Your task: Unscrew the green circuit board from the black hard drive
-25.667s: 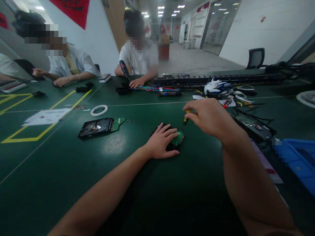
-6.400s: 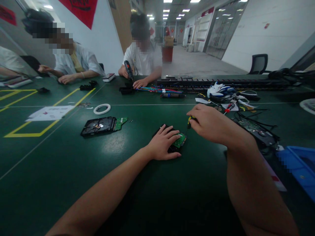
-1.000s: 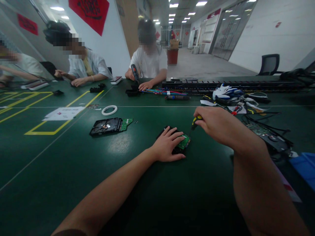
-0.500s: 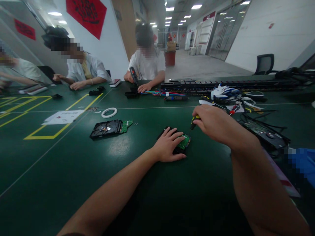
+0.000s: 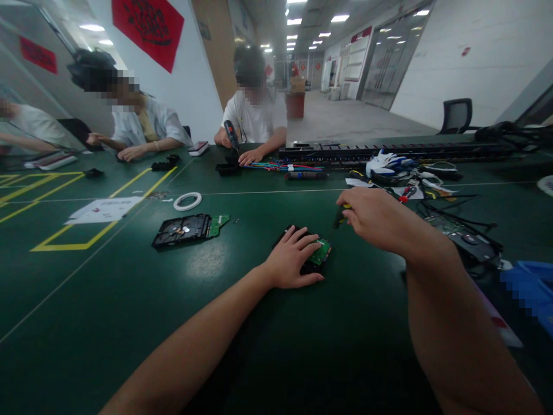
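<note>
My left hand (image 5: 291,256) lies flat with fingers spread across a hard drive (image 5: 320,253), pressing it against the green table. The drive's green circuit board shows beyond my fingertips; much of its black body is covered by the hand. To its right, my right hand (image 5: 367,216) is closed around a black-and-yellow screwdriver (image 5: 338,218), held apart from the drive. Most of its handle is hidden in the fingers. Left of my hands lies another hard drive (image 5: 184,229) with its green board sticking out at one end, and a few tiny screws (image 5: 235,220) beside it.
A white tape roll (image 5: 187,201) and a paper sheet (image 5: 103,210) lie at the left. Gloves (image 5: 391,163), cables and another opened device (image 5: 469,239) crowd the right, near a blue bin (image 5: 529,288). Across the table, a person holds a power screwdriver (image 5: 231,135).
The view has shifted slightly, so most things sit a little further left. My left hand stays on the drive, and the screwdriver is still in my right hand.
</note>
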`<state>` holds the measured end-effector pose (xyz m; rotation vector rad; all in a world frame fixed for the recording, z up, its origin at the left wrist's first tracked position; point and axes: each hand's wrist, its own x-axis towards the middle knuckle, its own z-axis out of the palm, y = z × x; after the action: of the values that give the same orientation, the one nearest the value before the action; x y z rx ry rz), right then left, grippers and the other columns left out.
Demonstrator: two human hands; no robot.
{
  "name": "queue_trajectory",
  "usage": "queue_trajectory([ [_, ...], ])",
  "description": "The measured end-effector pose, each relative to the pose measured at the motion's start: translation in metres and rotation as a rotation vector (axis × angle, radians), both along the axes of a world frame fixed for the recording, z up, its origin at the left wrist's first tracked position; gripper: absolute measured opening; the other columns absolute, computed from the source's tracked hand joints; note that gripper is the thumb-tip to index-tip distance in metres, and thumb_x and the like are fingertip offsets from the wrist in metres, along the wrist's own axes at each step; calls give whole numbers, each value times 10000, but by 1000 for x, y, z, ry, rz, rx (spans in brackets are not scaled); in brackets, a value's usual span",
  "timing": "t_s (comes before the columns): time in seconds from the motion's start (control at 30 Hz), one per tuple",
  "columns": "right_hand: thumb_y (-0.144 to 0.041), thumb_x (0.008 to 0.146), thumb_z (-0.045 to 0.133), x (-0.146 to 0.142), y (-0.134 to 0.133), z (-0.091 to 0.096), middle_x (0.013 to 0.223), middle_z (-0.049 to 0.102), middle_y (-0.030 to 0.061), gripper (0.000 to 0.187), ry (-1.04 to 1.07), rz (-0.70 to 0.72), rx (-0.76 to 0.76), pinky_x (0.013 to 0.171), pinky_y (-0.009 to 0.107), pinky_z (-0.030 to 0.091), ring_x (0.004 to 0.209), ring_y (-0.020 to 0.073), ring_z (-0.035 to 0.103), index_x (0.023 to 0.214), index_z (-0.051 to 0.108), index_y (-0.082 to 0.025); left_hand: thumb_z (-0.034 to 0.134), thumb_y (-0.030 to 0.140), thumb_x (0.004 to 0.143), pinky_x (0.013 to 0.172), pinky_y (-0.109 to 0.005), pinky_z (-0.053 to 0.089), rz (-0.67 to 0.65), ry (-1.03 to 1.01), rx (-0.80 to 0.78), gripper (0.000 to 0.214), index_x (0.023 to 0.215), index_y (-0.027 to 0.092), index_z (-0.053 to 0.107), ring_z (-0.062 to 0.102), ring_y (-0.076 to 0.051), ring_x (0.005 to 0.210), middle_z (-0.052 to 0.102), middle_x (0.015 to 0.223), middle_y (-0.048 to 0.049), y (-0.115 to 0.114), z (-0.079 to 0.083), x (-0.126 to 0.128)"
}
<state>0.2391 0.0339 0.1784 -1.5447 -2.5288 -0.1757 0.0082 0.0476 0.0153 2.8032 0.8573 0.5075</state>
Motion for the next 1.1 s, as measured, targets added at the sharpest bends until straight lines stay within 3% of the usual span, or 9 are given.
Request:
queue_trajectory([
  [0.23,-220,968,636,-3,-4,6,982,759,120,110,8,-31,-19,741,353,433,877,265,691,1017,713,-160,585,805,885,1310,-677,132,2,4,2,873,1552,248,495,321,-421,1568,477,1635,-110,1,-2,1],
  [0.5,-354,996,640,-7,-8,7,821,736,88,204,-65,-119,32,612,332,333,718,227,634,897,701,-187,570,805,893,1310,-677,130,1,4,20,883,1554,225,488,312,-424,1569,463,1646,-110,1,-4,1],
  [0.83,-243,969,644,-9,-3,1,957,736,124,97,-47,-52,54,709,362,417,867,281,680,969,707,-169,585,805,884,1305,-686,135,1,-3,6,878,1554,246,492,302,-427,1575,471,1639,-112,2,-4,1],
  [1.1,-184,960,589,-5,-1,-1,1014,745,144,171,-30,33,53,815,386,472,957,296,690,1003,751,-151,559,816,892,1311,-676,129,3,10,19,891,1556,227,486,306,-426,1572,464,1645,-113,1,-4,1],
])
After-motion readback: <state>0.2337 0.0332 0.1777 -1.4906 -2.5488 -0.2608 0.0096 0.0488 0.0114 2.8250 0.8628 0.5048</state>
